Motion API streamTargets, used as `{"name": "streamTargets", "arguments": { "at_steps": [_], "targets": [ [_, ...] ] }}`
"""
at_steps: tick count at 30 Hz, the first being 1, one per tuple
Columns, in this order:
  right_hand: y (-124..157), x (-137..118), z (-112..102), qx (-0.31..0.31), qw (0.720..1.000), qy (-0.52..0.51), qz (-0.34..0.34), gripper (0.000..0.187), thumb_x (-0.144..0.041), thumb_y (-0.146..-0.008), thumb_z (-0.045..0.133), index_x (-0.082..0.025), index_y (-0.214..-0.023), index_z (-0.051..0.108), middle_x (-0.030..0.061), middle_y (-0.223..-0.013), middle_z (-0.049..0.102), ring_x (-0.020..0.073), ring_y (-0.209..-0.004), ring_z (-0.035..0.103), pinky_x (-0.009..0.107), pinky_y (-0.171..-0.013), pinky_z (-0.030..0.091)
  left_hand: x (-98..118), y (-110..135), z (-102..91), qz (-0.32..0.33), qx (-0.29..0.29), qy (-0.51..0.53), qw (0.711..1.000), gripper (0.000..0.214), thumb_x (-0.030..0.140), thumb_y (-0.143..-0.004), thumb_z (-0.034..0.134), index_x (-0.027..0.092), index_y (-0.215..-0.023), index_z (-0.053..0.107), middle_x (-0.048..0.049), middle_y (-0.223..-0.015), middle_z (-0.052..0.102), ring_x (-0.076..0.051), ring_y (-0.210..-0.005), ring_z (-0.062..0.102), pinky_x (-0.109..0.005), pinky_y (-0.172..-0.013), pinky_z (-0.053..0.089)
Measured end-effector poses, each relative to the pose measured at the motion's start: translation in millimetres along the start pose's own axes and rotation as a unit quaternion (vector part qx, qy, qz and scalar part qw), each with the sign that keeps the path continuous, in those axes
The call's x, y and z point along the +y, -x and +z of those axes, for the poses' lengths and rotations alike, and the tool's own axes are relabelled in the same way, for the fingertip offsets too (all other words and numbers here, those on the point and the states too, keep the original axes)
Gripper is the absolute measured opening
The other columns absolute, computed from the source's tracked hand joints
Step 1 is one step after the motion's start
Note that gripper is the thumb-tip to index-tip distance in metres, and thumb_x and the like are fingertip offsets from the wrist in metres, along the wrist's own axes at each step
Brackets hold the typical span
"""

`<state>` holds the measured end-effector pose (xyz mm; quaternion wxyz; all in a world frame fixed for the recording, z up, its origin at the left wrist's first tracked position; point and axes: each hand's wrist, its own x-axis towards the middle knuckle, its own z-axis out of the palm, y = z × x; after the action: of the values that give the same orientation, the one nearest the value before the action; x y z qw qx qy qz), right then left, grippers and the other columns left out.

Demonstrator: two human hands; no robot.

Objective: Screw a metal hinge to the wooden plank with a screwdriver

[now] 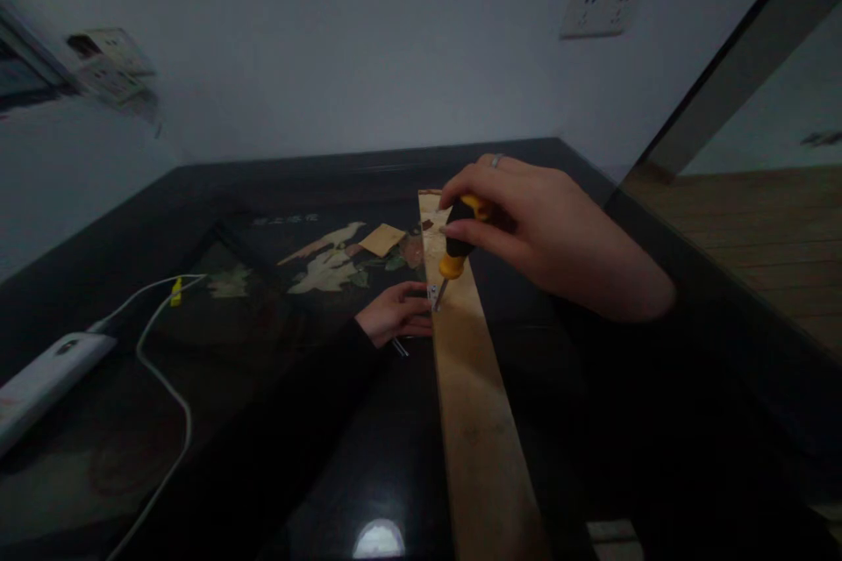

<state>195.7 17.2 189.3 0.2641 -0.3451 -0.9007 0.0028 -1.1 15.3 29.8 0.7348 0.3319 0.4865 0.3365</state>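
Note:
A long wooden plank (479, 408) runs away from me across a dark, glossy tabletop. My right hand (549, 232) grips a yellow-and-black screwdriver (453, 266) from above, fingers wrapped round its handle. The screwdriver's tip points down at a small metal bracket (432, 293) on the plank's left edge. At that same edge, my left hand (393, 313) has its fingers against the bracket and the side of the plank; its fingertips are partly hidden. Thin metal pieces (400, 348) lie just below the left hand.
A tan square piece (382, 239) lies left of the plank on the tabletop's painted bird-and-flower pattern. Further left are a white power bank (53, 381) and a white cable (188, 421) with a yellow tag (175, 292). A wall with sockets (600, 10) stands behind.

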Motion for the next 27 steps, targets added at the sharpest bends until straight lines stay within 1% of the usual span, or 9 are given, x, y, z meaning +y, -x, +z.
{"name": "streamTargets", "arguments": {
  "at_steps": [3,6,10,14,16,19,22,24,27],
  "targets": [
    [-3,-6,7,0.027,0.995,0.083,0.054,0.031,-0.047,-0.085,0.055,-0.020,-0.099,0.062,0.0050,-0.088,0.063,0.0218,-0.085,0.059,0.031,-0.072,0.042,0,0,0.4,-0.001,0.003,-0.003,1.000,0.036,0.010,-0.079,0.067,0.013,-0.110,0.048,-0.0099,-0.087,0.071,-0.020,-0.065,0.072,-0.029,-0.064,0.059],
    [-3,-6,11,0.039,0.993,0.090,0.069,0.036,-0.050,-0.086,0.053,-0.019,-0.103,0.061,0.0063,-0.090,0.064,0.0224,-0.084,0.060,0.031,-0.070,0.042,0,-1,0.6,-0.003,0.006,-0.001,1.000,0.036,0.009,-0.079,0.066,0.013,-0.110,0.048,-0.0108,-0.089,0.071,-0.020,-0.066,0.072,-0.030,-0.064,0.059],
    [1,0,2,0.013,1.000,-0.008,0.005,0.032,-0.033,-0.090,0.048,-0.020,-0.119,0.054,0.0070,-0.110,0.061,0.0201,-0.091,0.058,0.031,-0.074,0.043,0,-1,1.0,0.002,0.006,-0.001,1.000,0.034,0.008,-0.079,0.066,0.012,-0.108,0.049,-0.0108,-0.088,0.070,-0.020,-0.065,0.072,-0.029,-0.062,0.059],
    [2,2,-3,-0.006,0.998,-0.052,-0.034,0.025,-0.024,-0.091,0.043,-0.020,-0.108,0.061,0.0058,-0.105,0.062,0.0183,-0.092,0.056,0.029,-0.076,0.041,1,0,2.3,0.002,0.005,-0.003,1.000,0.029,0.006,-0.082,0.061,0.012,-0.108,0.049,-0.0101,-0.087,0.070,-0.019,-0.065,0.072,-0.028,-0.062,0.059],
    [0,0,1,0.013,1.000,-0.011,-0.001,0.022,-0.030,-0.091,0.046,-0.019,-0.098,0.064,0.0055,-0.098,0.062,0.0182,-0.087,0.056,0.029,-0.073,0.039,1,1,3.0,-0.001,0.008,-0.006,1.000,0.028,0.005,-0.083,0.059,0.012,-0.108,0.048,-0.0103,-0.087,0.070,-0.019,-0.065,0.072,-0.029,-0.062,0.059],
    [-5,-3,11,0.046,0.994,0.072,0.070,0.029,-0.044,-0.089,0.049,-0.019,-0.088,0.065,0.0053,-0.088,0.060,0.0185,-0.080,0.055,0.029,-0.068,0.036,2,1,3.4,-0.004,0.012,-0.007,1.000,0.030,0.005,-0.082,0.060,0.012,-0.109,0.048,-0.0108,-0.088,0.070,-0.019,-0.064,0.072,-0.029,-0.063,0.059],
    [-6,-2,14,0.061,0.988,0.090,0.107,0.035,-0.050,-0.088,0.049,-0.019,-0.088,0.065,0.0050,-0.083,0.061,0.0190,-0.078,0.056,0.029,-0.067,0.036,1,0,3.3,-0.005,0.016,-0.005,1.000,0.031,0.003,-0.082,0.059,0.012,-0.109,0.047,-0.0105,-0.088,0.070,-0.019,-0.065,0.072,-0.031,-0.064,0.060],
    [-5,2,10,0.063,0.992,0.057,0.092,0.034,-0.049,-0.087,0.050,-0.019,-0.096,0.064,0.0054,-0.089,0.062,0.0191,-0.079,0.056,0.030,-0.068,0.037,1,0,3.1,-0.003,0.016,-0.005,1.000,0.031,0.003,-0.082,0.058,0.012,-0.110,0.047,-0.0105,-0.088,0.070,-0.019,-0.064,0.072,-0.031,-0.064,0.060],
    [1,8,-2,0.032,0.999,-0.023,0.023,0.029,-0.038,-0.088,0.051,-0.020,-0.108,0.061,0.0063,-0.101,0.064,0.0191,-0.084,0.057,0.030,-0.070,0.039,1,0,2.8,-0.006,0.019,-0.012,1.000,0.032,0.004,-0.083,0.058,0.012,-0.111,0.046,-0.0105,-0.088,0.070,-0.018,-0.064,0.071,-0.030,-0.065,0.060]
  ]
}}
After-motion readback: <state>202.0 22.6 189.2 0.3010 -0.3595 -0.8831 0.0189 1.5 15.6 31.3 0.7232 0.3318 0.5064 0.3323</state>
